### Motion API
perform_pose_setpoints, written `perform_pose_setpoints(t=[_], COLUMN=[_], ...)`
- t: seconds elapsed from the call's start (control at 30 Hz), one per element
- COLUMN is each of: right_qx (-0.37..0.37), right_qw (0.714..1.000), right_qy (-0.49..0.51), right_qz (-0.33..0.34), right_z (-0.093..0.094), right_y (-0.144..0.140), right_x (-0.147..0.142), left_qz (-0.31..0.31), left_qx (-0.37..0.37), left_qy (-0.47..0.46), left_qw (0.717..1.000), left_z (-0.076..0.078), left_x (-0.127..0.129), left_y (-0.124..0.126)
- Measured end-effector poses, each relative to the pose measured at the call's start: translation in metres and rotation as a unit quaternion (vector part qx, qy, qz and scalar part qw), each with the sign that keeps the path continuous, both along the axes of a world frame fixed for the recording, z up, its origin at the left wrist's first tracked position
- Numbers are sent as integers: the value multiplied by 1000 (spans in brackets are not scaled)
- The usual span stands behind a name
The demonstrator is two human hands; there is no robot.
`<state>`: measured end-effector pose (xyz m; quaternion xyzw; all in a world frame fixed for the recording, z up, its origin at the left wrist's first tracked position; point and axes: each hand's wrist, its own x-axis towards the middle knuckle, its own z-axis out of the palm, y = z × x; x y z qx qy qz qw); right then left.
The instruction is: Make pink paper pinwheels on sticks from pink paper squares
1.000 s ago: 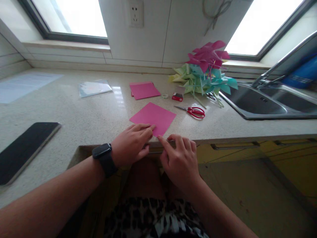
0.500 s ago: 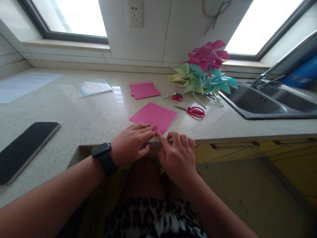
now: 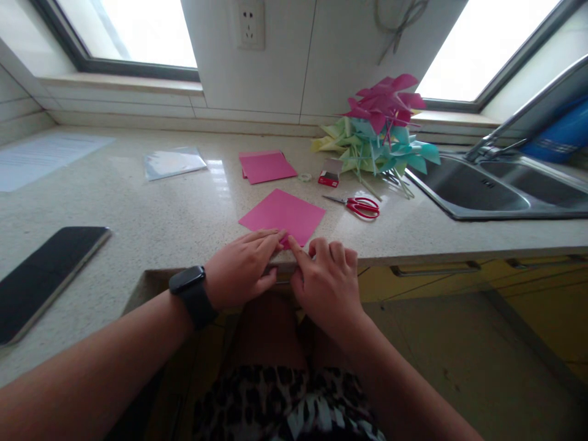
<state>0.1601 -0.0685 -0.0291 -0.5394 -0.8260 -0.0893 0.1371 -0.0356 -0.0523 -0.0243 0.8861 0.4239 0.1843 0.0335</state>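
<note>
Right hand has crept leftward along pink paper.

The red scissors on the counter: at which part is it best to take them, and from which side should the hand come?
Probably the red handle loops of the scissors. They lie flat on the counter with the loops toward the sink and the blades pointing left, toward the pink sheet. Coming from above on the right side keeps the fingers away from the blade tips.
</note>
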Motion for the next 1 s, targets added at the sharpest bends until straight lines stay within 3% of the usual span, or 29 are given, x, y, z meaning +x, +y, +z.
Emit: perform_pose_setpoints(t=[0.73,1.0], right_qx=[-19,-6], right_qw=[999,994], right_qy=[19,99], right_qz=[20,44], right_z=[-2,0], right_y=[7,8], right_x=[1,13], left_qz=[-24,-18], left_qx=[4,0], left_qy=[18,14], left_qw=[1000,1000], left_z=[2,5], left_x=[0,-1], left_y=[0,-1])
